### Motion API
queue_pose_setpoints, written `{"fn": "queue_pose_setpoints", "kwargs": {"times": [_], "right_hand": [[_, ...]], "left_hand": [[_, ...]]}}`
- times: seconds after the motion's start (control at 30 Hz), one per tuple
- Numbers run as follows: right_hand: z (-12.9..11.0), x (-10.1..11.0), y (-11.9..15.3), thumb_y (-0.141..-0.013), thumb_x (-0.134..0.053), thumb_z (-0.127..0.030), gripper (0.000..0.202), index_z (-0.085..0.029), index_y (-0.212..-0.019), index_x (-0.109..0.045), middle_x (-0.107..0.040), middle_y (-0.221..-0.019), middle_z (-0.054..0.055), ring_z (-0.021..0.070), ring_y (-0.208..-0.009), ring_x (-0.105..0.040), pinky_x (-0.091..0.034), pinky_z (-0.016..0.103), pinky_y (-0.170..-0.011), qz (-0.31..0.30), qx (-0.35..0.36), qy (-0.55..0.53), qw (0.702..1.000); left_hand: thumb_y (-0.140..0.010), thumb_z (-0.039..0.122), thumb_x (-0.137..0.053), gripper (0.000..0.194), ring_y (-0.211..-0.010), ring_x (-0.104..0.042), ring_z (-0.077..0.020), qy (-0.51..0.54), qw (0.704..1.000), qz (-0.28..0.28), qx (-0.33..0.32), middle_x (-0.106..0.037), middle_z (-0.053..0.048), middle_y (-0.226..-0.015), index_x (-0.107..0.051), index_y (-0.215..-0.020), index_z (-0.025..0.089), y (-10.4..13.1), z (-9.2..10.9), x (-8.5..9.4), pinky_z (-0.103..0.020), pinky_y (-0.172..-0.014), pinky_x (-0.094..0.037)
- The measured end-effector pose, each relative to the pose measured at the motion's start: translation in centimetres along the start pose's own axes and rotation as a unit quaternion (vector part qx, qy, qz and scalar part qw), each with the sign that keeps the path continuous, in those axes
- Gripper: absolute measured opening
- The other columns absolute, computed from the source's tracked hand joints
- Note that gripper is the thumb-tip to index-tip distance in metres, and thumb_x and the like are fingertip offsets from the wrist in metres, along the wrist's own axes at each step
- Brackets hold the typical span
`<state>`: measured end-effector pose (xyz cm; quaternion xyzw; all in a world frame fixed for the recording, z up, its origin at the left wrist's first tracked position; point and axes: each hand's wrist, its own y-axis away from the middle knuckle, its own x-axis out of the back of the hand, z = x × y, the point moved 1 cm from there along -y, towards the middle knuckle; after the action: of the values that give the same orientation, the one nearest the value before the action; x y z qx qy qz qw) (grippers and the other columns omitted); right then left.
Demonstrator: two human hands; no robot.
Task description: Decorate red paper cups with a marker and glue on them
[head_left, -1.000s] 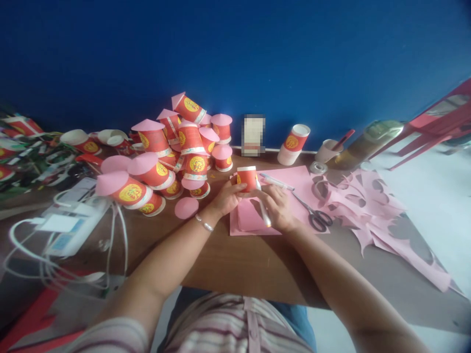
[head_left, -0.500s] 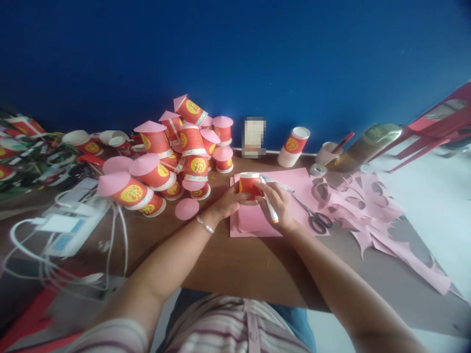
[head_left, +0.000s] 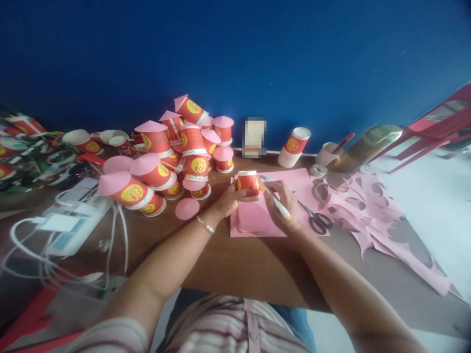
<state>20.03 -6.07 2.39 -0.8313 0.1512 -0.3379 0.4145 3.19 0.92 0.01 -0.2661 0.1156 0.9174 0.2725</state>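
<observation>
My left hand (head_left: 228,202) is wrapped round the lower left side of a red paper cup (head_left: 248,182), which it holds above the pink paper sheets (head_left: 257,218). The cup has a white band at its top and a yellow print partly turned away. My right hand (head_left: 281,203) grips a white marker (head_left: 278,205) with an orange end, just right of the cup. The marker's front tip is beside the cup; whether it touches cannot be made out. To the right of that hand, scissors (head_left: 318,219) with black handles lie on the pink paper.
Several red cups with pink cone tops (head_left: 198,164) are piled at the left. A flat pink cone (head_left: 187,209) lies before them. Paper offcuts (head_left: 368,201), a tape roll (head_left: 318,170), stacked cups (head_left: 294,147) and a bottle (head_left: 364,147) are at the right. White cables (head_left: 125,235) trail from a power strip (head_left: 69,235).
My right hand has drawn slightly right, away from the cup, with the marker in it. The cup has shifted a little left in my left hand.
</observation>
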Motion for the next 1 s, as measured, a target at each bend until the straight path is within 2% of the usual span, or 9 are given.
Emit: {"fn": "queue_pose_setpoints", "kwargs": {"times": [0.1,0.17,0.4,0.5,0.7,0.87,1.0], "right_hand": [[0.1,-0.1,0.0,-0.1,-0.057,-0.027,0.006,-0.024,-0.104,-0.06,-0.067,-0.087,0.003,0.0181,-0.074,-0.066,-0.056,0.033,-0.068,0.024,-0.042,-0.005,0.999],[0.0,-0.1,-0.1,-0.099,-0.058,-0.026,0.002,-0.024,-0.1,-0.058,-0.067,-0.085,0.002,0.0175,-0.073,-0.066,-0.056,0.032,-0.067,0.03,-0.045,-0.006,0.999],[-0.7,-0.1,-0.4,-0.096,-0.062,-0.02,0.006,-0.025,-0.099,-0.059,-0.07,-0.083,0.0,0.0169,-0.073,-0.07,-0.06,0.032,-0.069,0.025,0.029,0.028,0.999],[-1.1,-0.2,-0.4,-0.096,-0.062,-0.017,0.01,-0.025,-0.102,-0.06,-0.071,-0.084,0.0,0.0167,-0.071,-0.071,-0.061,0.033,-0.071,0.022,0.065,0.033,0.997],[-1.2,-0.1,-0.4,-0.095,-0.063,-0.012,0.023,-0.024,-0.115,-0.061,-0.074,-0.091,0.003,0.0181,-0.078,-0.072,-0.06,0.032,-0.069,-0.009,0.127,0.023,0.992],[-1.0,-0.1,-0.1,-0.096,-0.062,-0.012,0.026,-0.021,-0.121,-0.062,-0.074,-0.093,0.006,0.0196,-0.079,-0.072,-0.06,0.034,-0.072,-0.035,0.141,0.027,0.989],[-1.0,-0.2,-0.1,-0.096,-0.062,-0.012,0.024,-0.02,-0.119,-0.063,-0.073,-0.093,0.007,0.0197,-0.079,-0.071,-0.06,0.033,-0.069,-0.044,0.144,0.034,0.988]], "left_hand": [[-0.069,0.029,-0.09,0.044,-0.096,-0.07,-0.0227,-0.018,1.0,-0.006,-0.009,-0.074,-0.007,-0.1,-0.072,-0.106,0.015,-0.1,-0.2,0.2,-0.039,-0.091,-0.057],[-0.069,0.029,-0.09,0.043,-0.094,-0.069,-0.0206,-0.027,0.999,-0.008,-0.017,-0.073,-0.007,-0.099,-0.071,-0.106,0.014,-0.1,-0.1,0.1,-0.036,-0.089,-0.057],[-0.065,0.031,-0.093,0.05,-0.091,-0.067,-0.0192,-0.057,0.998,0.002,-0.018,-0.072,-0.006,-0.098,-0.069,-0.107,0.016,0.2,0.3,-0.5,-0.032,-0.083,-0.052],[-0.065,0.034,-0.094,0.052,-0.091,-0.066,-0.0203,-0.077,0.997,0.006,-0.014,-0.072,-0.006,-0.098,-0.068,-0.106,0.016,0.2,0.1,-0.3,-0.033,-0.083,-0.051],[-0.065,0.044,-0.094,0.064,-0.095,-0.066,-0.0218,-0.102,0.994,-0.03,-0.03,-0.07,-0.008,-0.103,-0.065,-0.115,0.016,-0.1,-0.5,0.4,-0.034,-0.086,-0.051],[-0.065,0.042,-0.094,0.069,-0.096,-0.066,-0.0218,-0.141,0.988,-0.041,-0.048,-0.071,-0.01,-0.111,-0.063,-0.121,0.017,-0.1,-0.6,0.6,-0.033,-0.083,-0.051],[-0.068,0.041,-0.093,0.064,-0.098,-0.066,-0.0233,-0.15,0.986,-0.044,-0.062,-0.072,-0.009,-0.107,-0.064,-0.12,0.018,0.0,-0.4,0.3,-0.034,-0.086,-0.052]]}}
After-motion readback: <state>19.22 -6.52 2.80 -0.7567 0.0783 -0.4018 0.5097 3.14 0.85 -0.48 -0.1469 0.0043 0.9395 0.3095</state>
